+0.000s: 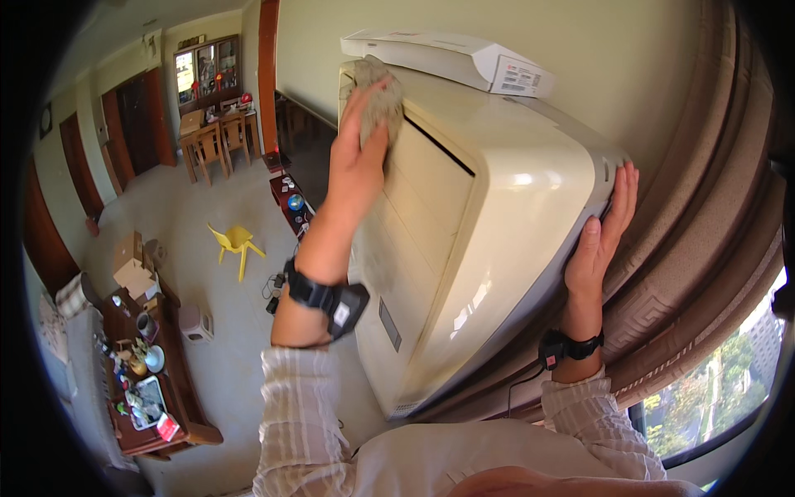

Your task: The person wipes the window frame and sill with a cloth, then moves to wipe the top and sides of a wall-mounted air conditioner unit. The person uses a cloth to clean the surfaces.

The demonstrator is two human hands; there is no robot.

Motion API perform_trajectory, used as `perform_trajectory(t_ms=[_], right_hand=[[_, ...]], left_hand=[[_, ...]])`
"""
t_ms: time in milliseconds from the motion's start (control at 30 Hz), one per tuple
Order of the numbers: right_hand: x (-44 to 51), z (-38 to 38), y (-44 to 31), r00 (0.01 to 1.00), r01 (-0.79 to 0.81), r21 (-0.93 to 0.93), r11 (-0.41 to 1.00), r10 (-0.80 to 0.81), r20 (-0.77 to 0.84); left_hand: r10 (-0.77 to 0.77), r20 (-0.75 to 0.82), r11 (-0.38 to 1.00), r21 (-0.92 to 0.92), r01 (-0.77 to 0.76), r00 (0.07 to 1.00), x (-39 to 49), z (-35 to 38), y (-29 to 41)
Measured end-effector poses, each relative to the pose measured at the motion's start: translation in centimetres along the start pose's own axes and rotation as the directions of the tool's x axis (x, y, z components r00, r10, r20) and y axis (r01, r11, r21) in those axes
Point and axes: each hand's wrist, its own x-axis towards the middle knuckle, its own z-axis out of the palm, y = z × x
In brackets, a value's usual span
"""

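Observation:
A tall cream floor-standing air conditioner (528, 168) stands before me, its glossy top and front panel in view. My left hand (363, 158) presses a crumpled grey cloth (376, 93) against the upper front edge, near the far corner. The cloth covers part of that corner and one end of the dark slot (438, 146) along the panel. Flat on the unit's right rear side rests my right hand (602, 230), thumb spread and nothing in its grasp. A white cardboard box (428, 59) bearing printed labels lies on top, towards the wall.
Brown patterned curtains (671, 292) hang close beside my right arm, with a window below. Left of the unit are a television (304, 133) and a low red-brown cabinet (289, 202). A yellow chair (235, 239) and a cluttered wooden coffee table (180, 385) stand farther left.

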Motion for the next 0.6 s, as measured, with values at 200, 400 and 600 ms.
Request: perform_trajectory(t_ms=[200, 400, 600], right_hand=[[-0.4, 0.1, 0.6, 1.0, 0.028, 0.0, 1.0, -0.028, -0.002], [0.2, -1.6, -1.2, 0.99, -0.116, 0.166, 0.979, 0.101, 0.093], [-3.9, -3.3, -9.0, 0.995, -0.083, 0.9, 0.427, 0.087, 0.05]], left_hand=[[0.339, 0.209, 0.941, -0.048, -0.336, 0.917, -6.4, 0.9, 9.0], [0.526, 0.453, 0.775, 0.091, -0.625, 0.72, -9.3, 3.1, 13.8], [0.236, 0.392, 0.788, -0.613, 0.061, 0.889, -8.8, 6.2, 16.6]])
